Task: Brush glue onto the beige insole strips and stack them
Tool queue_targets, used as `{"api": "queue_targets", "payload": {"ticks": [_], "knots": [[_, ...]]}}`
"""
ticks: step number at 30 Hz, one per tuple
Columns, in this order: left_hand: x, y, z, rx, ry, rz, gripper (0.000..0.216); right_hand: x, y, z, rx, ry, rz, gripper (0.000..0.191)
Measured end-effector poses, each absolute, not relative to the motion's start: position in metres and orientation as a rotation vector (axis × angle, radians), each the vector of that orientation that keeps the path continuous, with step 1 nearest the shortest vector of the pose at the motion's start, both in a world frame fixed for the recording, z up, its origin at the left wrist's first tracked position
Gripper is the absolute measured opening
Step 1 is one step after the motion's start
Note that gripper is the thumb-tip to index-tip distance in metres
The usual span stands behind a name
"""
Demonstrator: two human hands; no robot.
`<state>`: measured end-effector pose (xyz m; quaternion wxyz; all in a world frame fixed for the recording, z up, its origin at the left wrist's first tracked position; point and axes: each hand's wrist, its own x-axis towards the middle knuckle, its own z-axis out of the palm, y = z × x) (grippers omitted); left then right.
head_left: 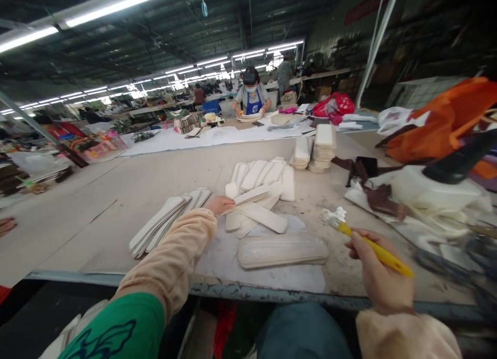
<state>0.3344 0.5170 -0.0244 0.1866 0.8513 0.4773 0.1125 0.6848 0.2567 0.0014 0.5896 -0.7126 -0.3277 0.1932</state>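
My right hand is closed round a glue brush with a yellow handle; thick white paste covers its bristles, which are over the tabletop. My left hand reaches into the middle of the table, its fingers closed on the near end of a few thin cream panels with rounded ends. Under and around these lie more such panels, crossed over each other. Closer to me rests a neat stack of panels, its top shiny and wet-looking, on a white sheet.
Fanned panels lie left of my sleeve. Upright piles stand at the back right. A white container with a black nozzle and orange cloth crowd the right side. Across the table a person in a blue apron works.
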Motion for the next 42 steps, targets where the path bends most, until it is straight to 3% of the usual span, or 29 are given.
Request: {"api": "queue_targets", "payload": {"ticks": [8,12,16,20,25,29,32,42], "knots": [[0.34,0.504,-0.009,2.412,1.481,0.458,0.009,0.676,0.261,-0.009,-1.427,-0.718,0.467,0.046],[0.345,0.48,0.021,2.432,1.597,0.692,0.021,0.673,0.264,-0.013,-1.3,-0.689,0.39,0.037],[0.362,0.422,0.053,2.525,1.282,0.665,0.027,0.673,0.264,-0.013,-1.114,-0.692,0.519,0.033],[0.394,0.362,0.048,2.406,0.986,0.491,0.027,0.667,0.263,-0.012,-0.941,-0.681,0.804,0.041],[0.409,0.344,0.017,2.037,0.906,0.401,0.022,0.66,0.268,-0.02,-1.16,-0.629,0.574,0.048],[0.391,0.363,0.006,1.54,0.869,0.392,0.045,0.664,0.272,-0.028,-1.343,-0.645,0.417,0.049],[0.378,0.38,0.0,1.344,0.952,0.43,0.047,0.667,0.275,-0.033,-1.555,-0.706,0.335,0.048],[0.374,0.4,-0.03,1.633,1.312,0.314,0.024,0.666,0.291,-0.063,-1.81,-1.021,0.183,0.047]]}}
